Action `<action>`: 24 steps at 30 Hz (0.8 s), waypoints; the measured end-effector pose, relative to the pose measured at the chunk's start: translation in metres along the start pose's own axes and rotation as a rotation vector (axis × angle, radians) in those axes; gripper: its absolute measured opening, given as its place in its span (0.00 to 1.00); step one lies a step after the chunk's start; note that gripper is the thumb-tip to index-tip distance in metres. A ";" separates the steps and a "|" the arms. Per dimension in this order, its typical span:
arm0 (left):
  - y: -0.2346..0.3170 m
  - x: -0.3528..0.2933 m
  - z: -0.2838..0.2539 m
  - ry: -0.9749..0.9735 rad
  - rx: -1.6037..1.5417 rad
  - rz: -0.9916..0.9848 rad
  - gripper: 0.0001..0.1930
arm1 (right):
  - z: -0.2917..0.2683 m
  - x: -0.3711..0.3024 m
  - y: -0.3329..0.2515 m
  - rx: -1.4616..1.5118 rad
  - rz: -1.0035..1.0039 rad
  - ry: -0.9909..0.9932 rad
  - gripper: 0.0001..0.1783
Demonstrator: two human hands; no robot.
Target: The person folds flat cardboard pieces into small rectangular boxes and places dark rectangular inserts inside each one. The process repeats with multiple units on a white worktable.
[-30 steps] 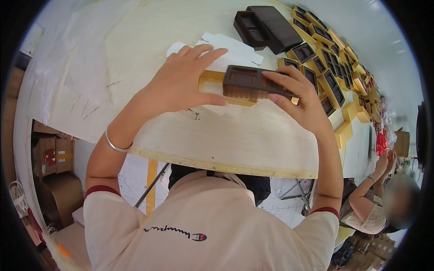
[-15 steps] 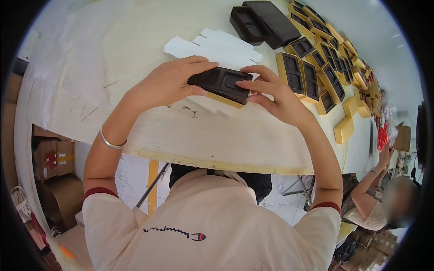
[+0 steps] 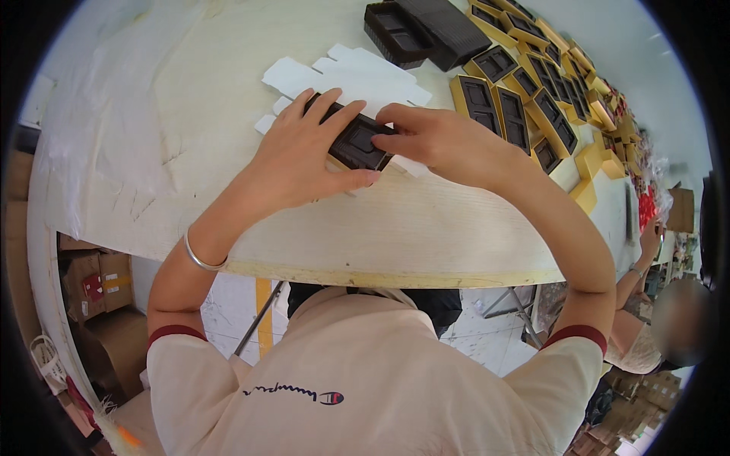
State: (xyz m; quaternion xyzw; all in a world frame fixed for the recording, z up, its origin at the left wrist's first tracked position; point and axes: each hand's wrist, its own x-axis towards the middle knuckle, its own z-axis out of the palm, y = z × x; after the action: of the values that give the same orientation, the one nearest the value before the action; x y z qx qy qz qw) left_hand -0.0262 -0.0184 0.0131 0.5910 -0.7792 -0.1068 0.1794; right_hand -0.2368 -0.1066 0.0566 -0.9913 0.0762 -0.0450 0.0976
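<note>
A gold box with a black plastic tray (image 3: pixel 356 144) in it is on the table in front of me, over a white unfolded carton sheet (image 3: pixel 372 74). My left hand (image 3: pixel 300 152) spans the box, its fingers over the far side and its thumb along the near edge near the right end. With bent fingers, my right hand (image 3: pixel 430 140) grips the tray's right end; the fingertips are partly hidden. Most of the box's gold side is covered by my left hand.
Beyond the sheet are stacked black plastic trays (image 3: pixel 399 36). Many gold boxes with black trays (image 3: pixel 479 106) fill the table's right side. Clear plastic film (image 3: pixel 99 114) lies at left. Cardboard boxes (image 3: pixel 106 285) sit under the table. Another person's arm (image 3: pixel 639 266) shows at far right.
My left hand has moved from the box's left end to span its top. My right hand has turned, its fingers now bent at the right end. The box has shifted left.
</note>
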 end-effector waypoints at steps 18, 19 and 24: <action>-0.003 0.004 -0.013 -0.125 0.060 0.024 0.39 | 0.002 0.015 0.016 -0.269 -0.219 -0.198 0.18; -0.003 0.003 -0.011 -0.092 0.065 0.028 0.39 | 0.003 0.015 0.016 -0.306 -0.221 -0.161 0.18; 0.003 -0.008 0.002 0.132 0.310 0.110 0.35 | 0.013 0.005 -0.010 -0.241 -0.186 0.119 0.19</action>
State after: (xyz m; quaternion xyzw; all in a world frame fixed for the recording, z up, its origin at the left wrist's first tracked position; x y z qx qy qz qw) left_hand -0.0279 -0.0096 0.0108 0.5738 -0.8040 0.0637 0.1426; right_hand -0.2291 -0.0950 0.0468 -0.9942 -0.0054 -0.1031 -0.0311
